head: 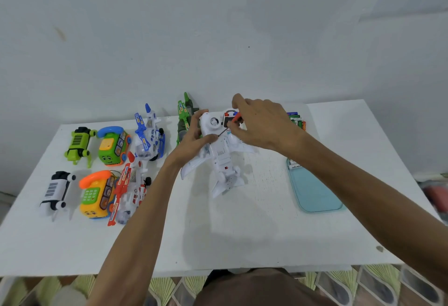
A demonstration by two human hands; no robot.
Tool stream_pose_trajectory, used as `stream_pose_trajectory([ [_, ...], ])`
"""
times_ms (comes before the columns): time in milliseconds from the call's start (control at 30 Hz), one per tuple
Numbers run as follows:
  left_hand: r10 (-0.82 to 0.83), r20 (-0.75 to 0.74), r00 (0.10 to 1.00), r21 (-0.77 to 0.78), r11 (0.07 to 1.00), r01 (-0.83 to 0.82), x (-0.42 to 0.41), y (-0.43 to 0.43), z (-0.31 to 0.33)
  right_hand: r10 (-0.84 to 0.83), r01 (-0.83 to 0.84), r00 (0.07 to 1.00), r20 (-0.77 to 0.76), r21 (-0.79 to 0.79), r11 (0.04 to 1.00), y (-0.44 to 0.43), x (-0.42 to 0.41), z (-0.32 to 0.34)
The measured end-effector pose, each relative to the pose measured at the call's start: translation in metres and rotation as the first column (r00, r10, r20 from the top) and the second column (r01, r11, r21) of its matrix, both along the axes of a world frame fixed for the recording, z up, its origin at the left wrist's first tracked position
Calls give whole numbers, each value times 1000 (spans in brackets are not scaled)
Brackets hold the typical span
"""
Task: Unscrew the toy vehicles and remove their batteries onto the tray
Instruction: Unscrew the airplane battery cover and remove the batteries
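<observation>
Nearest you on the surface [242,237], the white toy plane [219,157] lay belly up. Its tail pointed back at you and its long axis ran away toward the wall. Your left hand [194,136] gripped the far nose end, thumb on the belly. Your right hand [261,123] pinched the red-handled screwdriver [224,131], its thin shaft slanting down-left to just beside that thumb. Whether the tip sat in a screw, I couldn't tell. The tray [315,194] lay off on your right hand's side, with batteries [297,120] at its far end, so the right looked best placed for carrying.
</observation>
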State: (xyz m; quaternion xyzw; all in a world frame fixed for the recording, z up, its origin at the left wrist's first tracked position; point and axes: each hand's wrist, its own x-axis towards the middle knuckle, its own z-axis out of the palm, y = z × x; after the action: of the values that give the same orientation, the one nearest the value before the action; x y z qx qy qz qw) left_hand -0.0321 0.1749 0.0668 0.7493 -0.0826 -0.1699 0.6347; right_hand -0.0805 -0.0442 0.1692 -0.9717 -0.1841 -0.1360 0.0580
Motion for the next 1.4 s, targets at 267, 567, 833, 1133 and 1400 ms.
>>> stream_pose_trajectory([
  [267, -2, -4, 1000, -11, 1000, 2, -1, -3, 1, -51, 49, 998, -28, -74, 996, 10, -13, -3],
  [567, -20, -4, 1000, 5, 1000, 20, -4, -6, 5, -176, 176, 984, 4, -14, 984, 18, 1, -5],
  [833, -36, 9, 999, 12, 999, 36, -4, -2, 2, 8, 40, 806, -592, 69, 997, -10, -13, -12],
  [1133, 23, -13, 1000, 2, 1000, -23, -6, 6, 1, -296, 470, 771, -564, 188, 863, -43, 10, -105],
  [1400, 13, 18, 1000, -14, 1000, -13, -15, 5, 9, -425, 439, 781, -457, -82, 895, -34, -1, -170],
])
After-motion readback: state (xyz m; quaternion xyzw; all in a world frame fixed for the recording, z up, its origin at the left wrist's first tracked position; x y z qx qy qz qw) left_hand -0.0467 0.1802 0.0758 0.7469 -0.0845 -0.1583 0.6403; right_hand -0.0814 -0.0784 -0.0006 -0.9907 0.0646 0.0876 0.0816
